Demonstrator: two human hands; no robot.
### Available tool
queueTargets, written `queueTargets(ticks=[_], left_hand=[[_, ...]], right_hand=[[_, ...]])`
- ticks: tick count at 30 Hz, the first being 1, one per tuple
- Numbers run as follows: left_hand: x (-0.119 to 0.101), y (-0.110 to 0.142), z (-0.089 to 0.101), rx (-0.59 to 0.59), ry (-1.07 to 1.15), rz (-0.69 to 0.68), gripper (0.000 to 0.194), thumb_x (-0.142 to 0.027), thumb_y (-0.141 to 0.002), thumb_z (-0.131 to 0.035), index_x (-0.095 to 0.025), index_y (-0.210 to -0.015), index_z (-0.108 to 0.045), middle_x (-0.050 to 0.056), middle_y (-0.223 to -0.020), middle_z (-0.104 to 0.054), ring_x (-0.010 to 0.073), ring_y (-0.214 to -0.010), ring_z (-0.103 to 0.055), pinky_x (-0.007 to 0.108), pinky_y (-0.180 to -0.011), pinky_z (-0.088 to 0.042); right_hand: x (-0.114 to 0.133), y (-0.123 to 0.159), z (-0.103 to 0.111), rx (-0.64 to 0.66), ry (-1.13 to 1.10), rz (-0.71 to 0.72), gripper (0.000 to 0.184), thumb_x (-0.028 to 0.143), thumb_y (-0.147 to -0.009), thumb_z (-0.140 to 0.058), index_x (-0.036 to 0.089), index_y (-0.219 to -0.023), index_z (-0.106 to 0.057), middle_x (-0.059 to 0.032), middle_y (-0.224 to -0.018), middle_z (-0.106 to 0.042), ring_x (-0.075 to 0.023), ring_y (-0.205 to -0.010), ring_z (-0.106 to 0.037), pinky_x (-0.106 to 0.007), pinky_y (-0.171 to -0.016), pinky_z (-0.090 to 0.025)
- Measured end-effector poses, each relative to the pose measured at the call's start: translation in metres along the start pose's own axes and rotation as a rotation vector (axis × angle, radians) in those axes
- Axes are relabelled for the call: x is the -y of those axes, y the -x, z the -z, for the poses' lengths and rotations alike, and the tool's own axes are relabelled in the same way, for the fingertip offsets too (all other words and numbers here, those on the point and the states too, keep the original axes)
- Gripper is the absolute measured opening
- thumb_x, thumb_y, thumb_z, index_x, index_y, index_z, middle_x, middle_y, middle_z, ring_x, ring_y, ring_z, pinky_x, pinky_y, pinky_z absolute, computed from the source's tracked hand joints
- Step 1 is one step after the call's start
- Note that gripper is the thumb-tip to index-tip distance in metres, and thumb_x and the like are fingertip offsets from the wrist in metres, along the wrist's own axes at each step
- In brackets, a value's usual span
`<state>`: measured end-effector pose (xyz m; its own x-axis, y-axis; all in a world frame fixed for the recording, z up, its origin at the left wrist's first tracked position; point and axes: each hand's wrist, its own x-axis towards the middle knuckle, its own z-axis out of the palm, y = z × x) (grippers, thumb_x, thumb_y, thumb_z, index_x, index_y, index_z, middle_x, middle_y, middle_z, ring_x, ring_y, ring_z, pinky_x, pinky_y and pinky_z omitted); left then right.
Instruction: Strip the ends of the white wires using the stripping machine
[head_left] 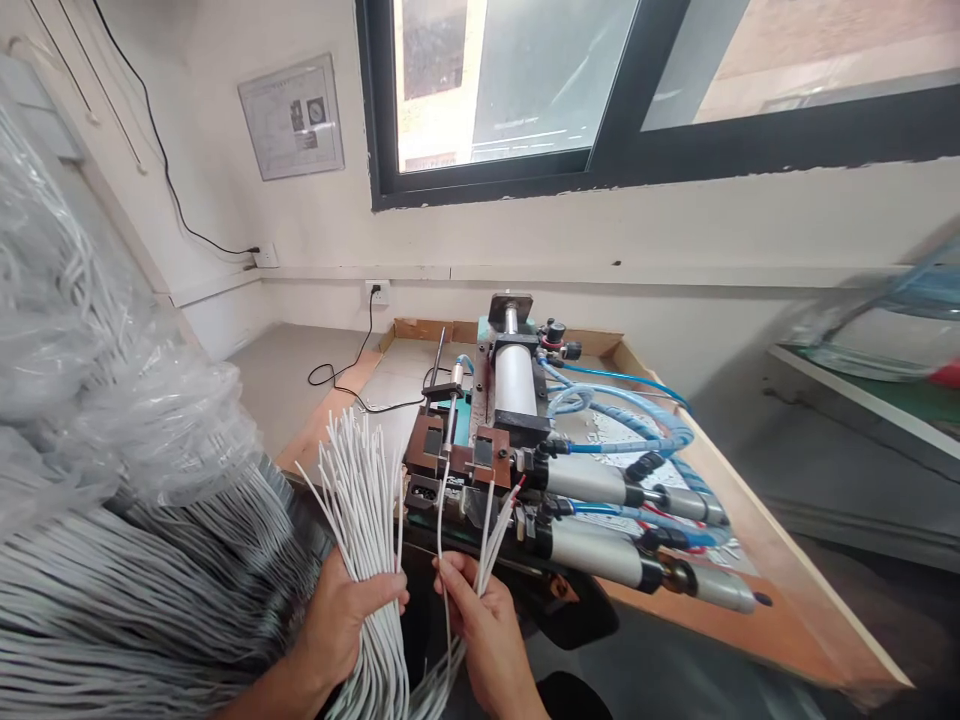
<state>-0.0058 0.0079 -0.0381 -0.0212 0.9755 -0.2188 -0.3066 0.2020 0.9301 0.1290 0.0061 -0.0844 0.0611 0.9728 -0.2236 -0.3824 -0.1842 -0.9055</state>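
Note:
My left hand (pixel 356 610) is closed round a thick bundle of light grey cables (pixel 358 500), whose cut ends fan out upward. In my right hand (pixel 480 620), thumb and fingers pinch a single grey cable (pixel 441 520) that runs up to the jaws of a pneumatic wire-stripping machine (pixel 457 460). A smaller group of cables (pixel 491 545) also lies in my right hand, with red showing at some tips. Both hands are just in front of the machine. Whether the single cable's tip sits inside the jaws is hidden.
A large mass of grey cables (pixel 135 590) under clear plastic wrap (pixel 112 400) fills the left side. The machine's air cylinders (pixel 600 560) and blue hoses (pixel 660 430) extend right. A wooden border (pixel 787 560) edges the bench. A black power cord (pixel 367 345) runs behind.

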Motion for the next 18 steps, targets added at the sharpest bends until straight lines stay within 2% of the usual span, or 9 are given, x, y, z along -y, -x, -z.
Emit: queueTargets(ticks=[5,8,11,14,16,18], left_hand=[[-0.005,-0.004,-0.002,0.006,0.069,0.017,0.023,-0.012,-0.051,-0.071,-0.014,-0.070,-0.059,-0.003,-0.054,-0.059,0.0114,-0.045,-0.054,0.023,-0.044,-0.042],[-0.007,-0.005,-0.001,0.057,0.057,0.060,0.016,-0.014,-0.056,-0.067,-0.010,-0.071,-0.063,0.005,-0.064,-0.066,0.0143,-0.052,-0.058,0.023,-0.045,-0.043],[-0.008,-0.004,0.001,0.185,0.117,0.153,0.024,-0.014,-0.056,-0.065,-0.008,-0.079,-0.064,0.010,-0.072,-0.069,0.0132,-0.048,-0.057,0.022,-0.041,-0.042],[-0.008,0.000,0.001,0.258,0.227,0.175,0.032,-0.012,-0.052,-0.064,-0.012,-0.084,-0.061,0.004,-0.057,-0.065,0.0159,-0.043,-0.057,0.023,-0.036,-0.041],[-0.007,0.002,0.000,0.233,0.259,0.137,0.028,-0.011,-0.051,-0.063,-0.012,-0.079,-0.059,-0.001,-0.047,-0.059,0.0141,-0.035,-0.053,0.022,-0.032,-0.039],[-0.007,0.005,0.001,0.197,0.254,0.105,0.023,-0.010,-0.051,-0.061,-0.011,-0.074,-0.058,-0.002,-0.042,-0.055,0.0117,-0.029,-0.048,0.021,-0.030,-0.035]], right_hand=[[0.002,0.013,0.005,-0.004,0.160,0.118,0.028,0.045,-0.067,-0.062,0.016,-0.066,-0.060,0.0003,-0.057,-0.050,-0.0133,-0.052,-0.041,-0.023,-0.049,-0.033],[0.002,0.026,0.006,0.120,0.273,0.152,0.027,0.043,-0.072,-0.058,0.017,-0.066,-0.061,-0.0016,-0.061,-0.054,-0.0165,-0.062,-0.047,-0.025,-0.060,-0.037],[0.001,0.034,0.004,0.282,0.290,0.058,0.030,0.044,-0.076,-0.052,0.016,-0.070,-0.060,-0.0013,-0.058,-0.053,-0.0142,-0.054,-0.046,-0.025,-0.053,-0.036],[0.002,0.040,0.003,0.358,0.305,-0.009,0.032,0.047,-0.075,-0.052,0.016,-0.071,-0.061,0.0016,-0.050,-0.047,-0.0109,-0.045,-0.038,-0.023,-0.045,-0.032],[0.002,0.045,0.006,0.340,0.354,-0.007,0.033,0.049,-0.072,-0.055,0.016,-0.069,-0.063,0.0014,-0.050,-0.047,-0.0119,-0.047,-0.040,-0.023,-0.047,-0.034],[0.001,0.052,0.010,0.264,0.421,0.001,0.034,0.051,-0.068,-0.058,0.018,-0.070,-0.066,-0.0011,-0.056,-0.053,-0.0152,-0.053,-0.047,-0.025,-0.053,-0.038]])
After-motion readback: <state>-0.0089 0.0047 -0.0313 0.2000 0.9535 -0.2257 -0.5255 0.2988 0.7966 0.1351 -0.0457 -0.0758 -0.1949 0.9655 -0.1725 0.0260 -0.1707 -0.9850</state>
